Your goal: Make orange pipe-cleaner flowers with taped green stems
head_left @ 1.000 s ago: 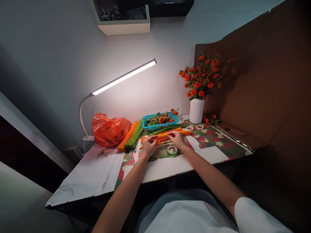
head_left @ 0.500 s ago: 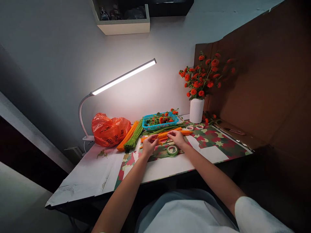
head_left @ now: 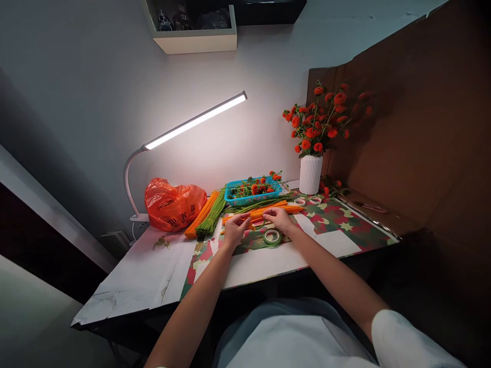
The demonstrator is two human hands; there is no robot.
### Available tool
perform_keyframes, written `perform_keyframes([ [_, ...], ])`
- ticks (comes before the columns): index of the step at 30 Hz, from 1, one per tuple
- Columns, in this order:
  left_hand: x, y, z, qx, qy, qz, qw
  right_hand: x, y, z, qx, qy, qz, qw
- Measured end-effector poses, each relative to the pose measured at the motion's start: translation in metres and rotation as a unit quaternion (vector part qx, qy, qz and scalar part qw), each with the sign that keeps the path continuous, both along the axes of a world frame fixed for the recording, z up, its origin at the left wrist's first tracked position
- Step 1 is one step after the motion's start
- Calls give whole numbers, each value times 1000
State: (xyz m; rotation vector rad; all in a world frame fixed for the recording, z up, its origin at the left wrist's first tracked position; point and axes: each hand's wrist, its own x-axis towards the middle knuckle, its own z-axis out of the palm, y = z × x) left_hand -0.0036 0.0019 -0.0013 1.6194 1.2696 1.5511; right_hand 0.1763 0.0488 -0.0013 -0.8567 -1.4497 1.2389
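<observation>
Both hands are raised over the near middle of the table. My left hand (head_left: 237, 228) is closed in a pinch on the left end of a short orange chenille stem piece (head_left: 257, 216). Its right end is pinched by the fingertips of my right hand (head_left: 280, 219), so the piece spans the gap between them. Just behind lie loose orange chenille stems (head_left: 293, 209), partly hidden by the hands. A roll of green tape (head_left: 272, 237) rests on the table below my right hand. Fine detail of the held piece is too small to make out.
A blue basket (head_left: 232, 200) with orange flowers stands behind the hands. To the left are bundled green stems (head_left: 212, 217), an orange plastic bag (head_left: 172, 207) and a lamp (head_left: 195, 121). White vase (head_left: 310, 175), tape rings (head_left: 299, 202) and pliers (head_left: 370, 207) are at right.
My right hand has shifted very slightly left and down, its fingers a little closer to my left hand. The orange piece stays between both hands.
</observation>
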Motion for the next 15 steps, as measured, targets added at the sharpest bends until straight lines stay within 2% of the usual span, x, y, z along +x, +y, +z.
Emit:
perform_keyframes([
  [6, -1, 2, -1, -19, -8, -20, 1000, 2, -2, 4, -41, 21, 34, 998],
  [11, 1, 6, -2, -18, -49, -15, 999, 1, -1, 4, -68, 59, 13, 996],
  [15, 2, 4, 0, -23, -70, -12, 997, 2, -1, 4, -66, 53, 32, 996],
])
